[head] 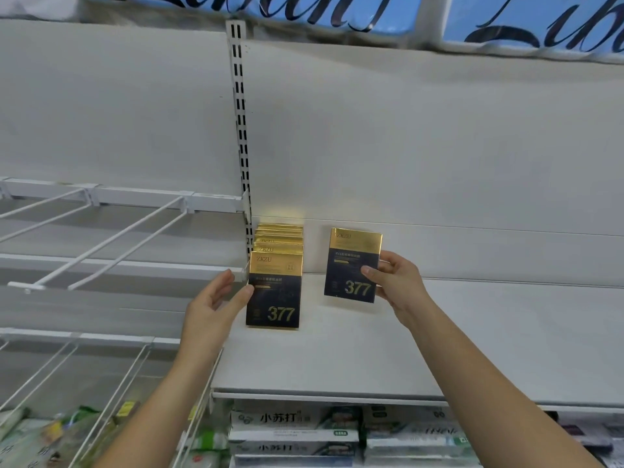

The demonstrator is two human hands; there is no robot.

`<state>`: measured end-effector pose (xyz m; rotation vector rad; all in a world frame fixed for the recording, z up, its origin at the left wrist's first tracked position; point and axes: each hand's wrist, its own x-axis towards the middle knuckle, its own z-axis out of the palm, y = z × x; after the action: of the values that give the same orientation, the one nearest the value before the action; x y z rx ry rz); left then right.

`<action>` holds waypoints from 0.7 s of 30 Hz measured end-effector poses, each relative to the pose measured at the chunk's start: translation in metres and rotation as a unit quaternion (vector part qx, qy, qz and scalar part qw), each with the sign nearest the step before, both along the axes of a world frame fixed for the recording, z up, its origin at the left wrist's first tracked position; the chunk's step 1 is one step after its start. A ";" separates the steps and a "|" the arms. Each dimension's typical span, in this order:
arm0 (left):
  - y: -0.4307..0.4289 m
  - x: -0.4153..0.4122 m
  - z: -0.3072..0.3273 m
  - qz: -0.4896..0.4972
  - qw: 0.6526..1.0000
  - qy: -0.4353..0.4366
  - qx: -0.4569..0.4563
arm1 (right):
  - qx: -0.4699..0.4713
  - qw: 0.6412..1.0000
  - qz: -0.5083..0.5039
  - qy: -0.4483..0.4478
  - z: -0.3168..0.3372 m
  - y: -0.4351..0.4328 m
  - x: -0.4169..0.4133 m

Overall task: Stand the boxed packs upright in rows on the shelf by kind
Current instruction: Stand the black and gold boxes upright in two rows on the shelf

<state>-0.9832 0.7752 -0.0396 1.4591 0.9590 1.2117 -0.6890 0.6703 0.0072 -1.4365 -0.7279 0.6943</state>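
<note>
Several gold-and-navy boxed packs marked "377" stand upright in a row (275, 288) at the left end of the white shelf (472, 332), one behind another. My left hand (216, 305) touches the left edge of the front pack with its fingertips, fingers fairly straight. My right hand (395, 282) grips one more pack of the same kind (351, 265) by its right edge, upright, to the right of the row. Whether this pack touches the shelf I cannot tell.
White wire hooks (101, 238) stick out of a rail on the left. A slotted upright post (240, 123) runs down behind the row. Boxes of toothpaste (293, 430) fill the shelf below. Blue signs hang at the top.
</note>
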 end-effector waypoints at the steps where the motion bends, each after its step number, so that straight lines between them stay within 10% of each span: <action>1: 0.000 -0.003 0.000 -0.008 1.000 0.001 -0.001 | -0.001 1.000 0.001 -0.001 -0.001 0.007 0.001; 21: 0.005 -0.019 -0.001 -0.034 0.998 0.042 -0.020 | -0.057 0.994 -0.055 -0.075 -0.029 0.058 0.021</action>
<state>-1.0020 0.7799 -0.0408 1.5093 0.9750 1.0839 -0.6684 0.7287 -0.0213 -1.6340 -0.7292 0.5537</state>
